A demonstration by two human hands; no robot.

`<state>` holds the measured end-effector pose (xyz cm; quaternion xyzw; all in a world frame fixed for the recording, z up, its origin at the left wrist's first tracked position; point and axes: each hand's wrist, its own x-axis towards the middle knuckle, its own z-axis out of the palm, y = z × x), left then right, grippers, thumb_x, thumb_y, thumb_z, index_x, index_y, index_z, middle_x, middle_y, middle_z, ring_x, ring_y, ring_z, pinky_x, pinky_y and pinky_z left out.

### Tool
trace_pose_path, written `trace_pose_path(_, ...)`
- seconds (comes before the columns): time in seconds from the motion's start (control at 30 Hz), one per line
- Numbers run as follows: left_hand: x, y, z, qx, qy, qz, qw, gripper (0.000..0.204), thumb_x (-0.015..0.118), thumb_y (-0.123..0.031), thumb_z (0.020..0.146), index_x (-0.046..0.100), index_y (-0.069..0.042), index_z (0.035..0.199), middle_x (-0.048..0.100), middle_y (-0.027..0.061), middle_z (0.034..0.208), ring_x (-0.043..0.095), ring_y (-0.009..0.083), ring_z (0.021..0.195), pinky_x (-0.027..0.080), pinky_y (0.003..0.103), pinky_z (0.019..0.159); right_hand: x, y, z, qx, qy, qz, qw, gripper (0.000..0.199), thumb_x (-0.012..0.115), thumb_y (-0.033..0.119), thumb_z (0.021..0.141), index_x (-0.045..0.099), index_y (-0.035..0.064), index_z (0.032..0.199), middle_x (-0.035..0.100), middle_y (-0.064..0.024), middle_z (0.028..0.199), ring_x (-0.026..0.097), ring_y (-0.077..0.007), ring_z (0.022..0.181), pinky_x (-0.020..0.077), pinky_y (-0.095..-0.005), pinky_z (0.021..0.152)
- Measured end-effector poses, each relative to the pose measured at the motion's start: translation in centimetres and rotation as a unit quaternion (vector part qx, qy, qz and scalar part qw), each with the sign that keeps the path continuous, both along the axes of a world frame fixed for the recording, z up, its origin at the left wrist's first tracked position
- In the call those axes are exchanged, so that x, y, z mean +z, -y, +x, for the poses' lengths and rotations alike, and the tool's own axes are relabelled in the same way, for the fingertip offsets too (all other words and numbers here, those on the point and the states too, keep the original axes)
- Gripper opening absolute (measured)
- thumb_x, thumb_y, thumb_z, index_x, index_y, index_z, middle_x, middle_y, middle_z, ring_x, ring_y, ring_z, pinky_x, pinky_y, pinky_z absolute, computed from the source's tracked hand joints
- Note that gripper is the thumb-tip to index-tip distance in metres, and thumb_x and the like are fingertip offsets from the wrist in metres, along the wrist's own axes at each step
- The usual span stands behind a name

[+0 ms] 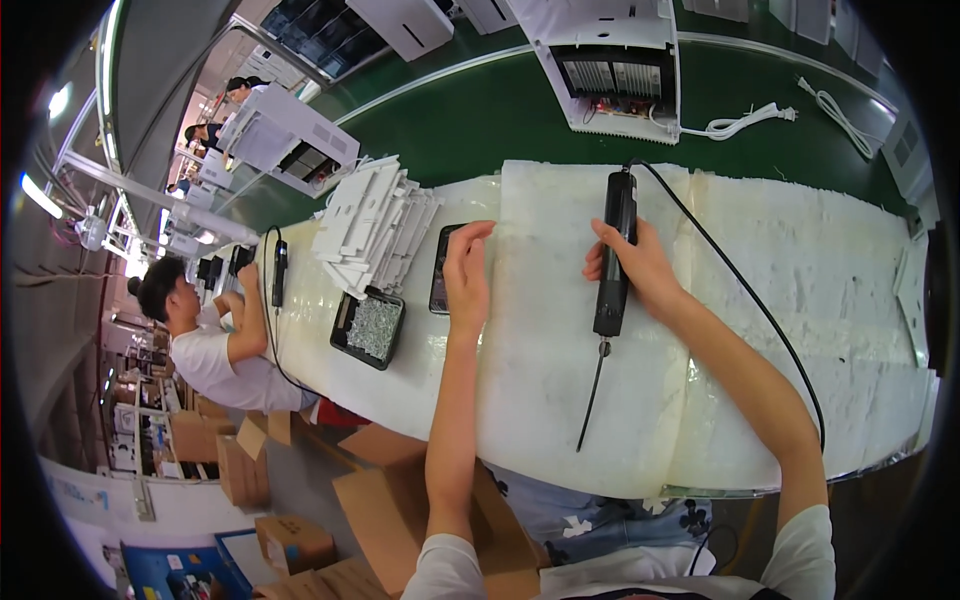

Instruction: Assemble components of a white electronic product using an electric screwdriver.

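Observation:
My right hand (pixel 640 262) is wrapped round the black body of a corded electric screwdriver (pixel 616 290). Its long thin bit slants down toward me over the white-covered table. From its far end a black cable curves off to the right. My left hand (pixel 468 275) is held over the table with its fingers stretched out and slightly bent, nothing seen in them. Just left of that hand lies a dark phone (pixel 440 268), partly covered by it. Farther left, a black tray (pixel 395 345) holds many small silvery screws, beside a stack of white flat panels (pixel 370 225).
Beyond the table runs a green surface (pixel 450 115) bearing an opened white appliance housing (pixel 620 125) and a coiled white power cord (pixel 745 122). At the left, another person (pixel 215 345) works near a second black screwdriver (pixel 279 272). Cardboard boxes (pixel 390 500) stand below the table edge.

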<state>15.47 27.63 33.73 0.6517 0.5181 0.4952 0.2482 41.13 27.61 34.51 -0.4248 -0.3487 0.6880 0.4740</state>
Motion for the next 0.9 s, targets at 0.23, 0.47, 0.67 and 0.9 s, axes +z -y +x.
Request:
trace_pose_path(0.23,-0.3,0.0,0.8,-0.035,0.035,-0.029,0.998,0.034,0.044,-0.025,0.107,0.062,-0.001,0.123,0.061,0.009,0.125,0.06,0.0192,0.114,0.047,0.035,0.099,-0.1,0.1,0.5,-0.003,0.011,-0.012,1.0,0.046,0.068,0.033,0.096,0.045,-0.0032,0.112,0.064,-0.0139,0.082,0.068,-0.0221,0.07,0.0586,-0.0356,0.066)
trace_pose_path(0.47,-0.2,0.3,1.3,-0.025,0.05,-0.03,0.998,0.033,0.044,-0.024,0.107,0.063,-0.002,0.122,0.062,0.0081,0.12,0.061,0.0185,0.108,0.048,0.034,0.094,0.2,0.5,0.6,0.002,0.004,-0.007,1.0,0.044,0.068,0.03,0.097,0.044,-0.0028,0.114,0.064,-0.0138,0.082,0.068,-0.0219,0.069,0.0601,-0.037,0.066)
trace_pose_path(0.67,-0.1,0.4,1.2,-0.025,0.043,-0.019,0.999,0.033,0.043,-0.022,0.106,0.063,-0.001,0.121,0.063,0.008,0.118,0.062,0.0172,0.103,0.048,0.031,0.089,0.0,0.6,0.5,-0.005,-0.01,-0.006,1.0,0.043,0.068,0.029,0.096,0.044,-0.0025,0.113,0.063,-0.0141,0.081,0.067,-0.0218,0.068,0.0596,-0.0365,0.065)
trace_pose_path(0.9,0.6,0.4,0.8,-0.026,-0.018,0.016,0.999,0.03,0.043,-0.017,0.104,0.062,-0.002,0.122,0.06,0.0085,0.122,0.059,0.0185,0.11,0.045,0.032,0.094,-0.1,0.1,0.0,-0.005,-0.001,-0.007,1.0,0.043,0.069,0.03,0.096,0.045,-0.0026,0.11,0.063,-0.0142,0.081,0.067,-0.0219,0.068,0.0587,-0.0356,0.065)
